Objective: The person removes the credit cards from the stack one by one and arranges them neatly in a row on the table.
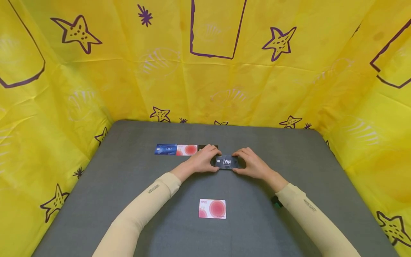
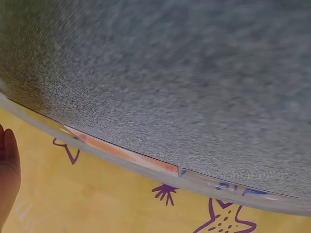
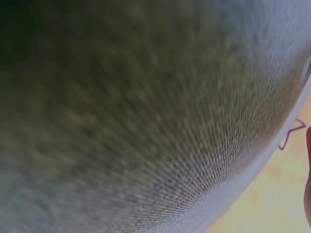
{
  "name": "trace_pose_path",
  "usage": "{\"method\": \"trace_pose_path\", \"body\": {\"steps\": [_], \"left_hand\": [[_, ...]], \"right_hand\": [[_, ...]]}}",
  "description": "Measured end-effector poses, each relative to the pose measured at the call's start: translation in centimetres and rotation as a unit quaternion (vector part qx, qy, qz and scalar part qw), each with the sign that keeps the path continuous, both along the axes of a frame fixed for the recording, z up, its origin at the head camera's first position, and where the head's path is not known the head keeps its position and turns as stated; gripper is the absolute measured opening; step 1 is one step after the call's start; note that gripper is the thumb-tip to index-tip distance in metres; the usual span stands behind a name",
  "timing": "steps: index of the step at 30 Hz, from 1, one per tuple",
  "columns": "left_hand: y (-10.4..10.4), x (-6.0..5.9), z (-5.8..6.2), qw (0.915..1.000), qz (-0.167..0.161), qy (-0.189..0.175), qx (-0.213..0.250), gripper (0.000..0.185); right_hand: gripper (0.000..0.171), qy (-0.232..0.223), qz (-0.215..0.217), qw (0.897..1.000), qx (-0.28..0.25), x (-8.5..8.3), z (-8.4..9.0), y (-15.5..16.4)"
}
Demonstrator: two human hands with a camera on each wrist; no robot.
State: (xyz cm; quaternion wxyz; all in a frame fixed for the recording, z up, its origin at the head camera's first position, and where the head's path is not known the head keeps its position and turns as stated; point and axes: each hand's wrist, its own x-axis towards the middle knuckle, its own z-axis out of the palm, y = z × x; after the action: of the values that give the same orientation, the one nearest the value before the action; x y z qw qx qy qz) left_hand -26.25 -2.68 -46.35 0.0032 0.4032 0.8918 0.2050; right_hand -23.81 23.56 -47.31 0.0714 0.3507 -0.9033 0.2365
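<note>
In the head view a black card marked "Vip" (image 1: pixel 227 162) lies at the middle of the grey table (image 1: pixel 128 200). My left hand (image 1: pixel 203 160) pinches its left end and my right hand (image 1: pixel 249 164) pinches its right end. Just behind my left hand runs a row of cards: a blue Vip card (image 1: pixel 165 149), a white card with red circles (image 1: pixel 187 150) and a dark card (image 1: pixel 214 146), mostly hidden by my fingers. Another white card with red circles (image 1: pixel 212 208) lies alone nearer to me. The left wrist view shows the red-circle card (image 2: pixel 121 153) and blue card (image 2: pixel 238 188) edge-on.
Yellow cloth with purple stars (image 1: pixel 205 71) walls in the table on the back, left and right. The right wrist view shows only blurred grey table surface (image 3: pixel 136 121) and a strip of yellow cloth (image 3: pixel 272 194).
</note>
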Motion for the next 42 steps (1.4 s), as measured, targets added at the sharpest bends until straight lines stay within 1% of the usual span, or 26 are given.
{"method": "trace_pose_path", "body": {"steps": [3, 8, 12, 22, 27, 31, 35, 42], "left_hand": [[0.3, -0.4, 0.0, 1.0000, 0.004, 0.002, -0.005, 0.051], [0.5, -0.9, -0.1, 0.9998, 0.010, -0.012, -0.010, 0.052], [0.7, -1.5, -0.1, 0.9994, 0.014, -0.019, -0.025, 0.053], [1.1, -3.0, -0.2, 0.9984, 0.016, -0.014, -0.052, 0.052], [1.2, -3.5, -0.2, 0.9991, 0.008, -0.009, -0.040, 0.052], [1.4, -3.9, -0.5, 0.9994, 0.002, -0.006, -0.034, 0.051], [1.6, -4.3, -0.6, 0.9992, 0.002, -0.015, -0.036, 0.051], [1.9, -4.8, -0.7, 0.9985, 0.012, -0.032, -0.042, 0.052]], "right_hand": [[0.052, -0.004, 0.000, 1.000, 0.004, -0.4, -0.1, 0.2], [0.052, -0.003, 0.001, 1.000, 0.008, -1.0, -0.3, 0.4], [0.051, -0.007, 0.000, 1.000, 0.010, -1.4, -0.4, 0.5], [0.051, -0.025, -0.007, 0.999, 0.019, -2.4, -0.2, 0.6], [0.051, -0.029, -0.003, 0.999, 0.022, -2.9, -0.1, 0.7], [0.050, -0.028, -0.001, 0.999, 0.021, -3.3, -0.1, 0.8], [0.050, -0.034, -0.002, 0.999, 0.026, -3.5, -0.1, 0.9], [0.047, -0.034, -0.003, 0.999, 0.028, -3.7, 0.0, 1.0]]}}
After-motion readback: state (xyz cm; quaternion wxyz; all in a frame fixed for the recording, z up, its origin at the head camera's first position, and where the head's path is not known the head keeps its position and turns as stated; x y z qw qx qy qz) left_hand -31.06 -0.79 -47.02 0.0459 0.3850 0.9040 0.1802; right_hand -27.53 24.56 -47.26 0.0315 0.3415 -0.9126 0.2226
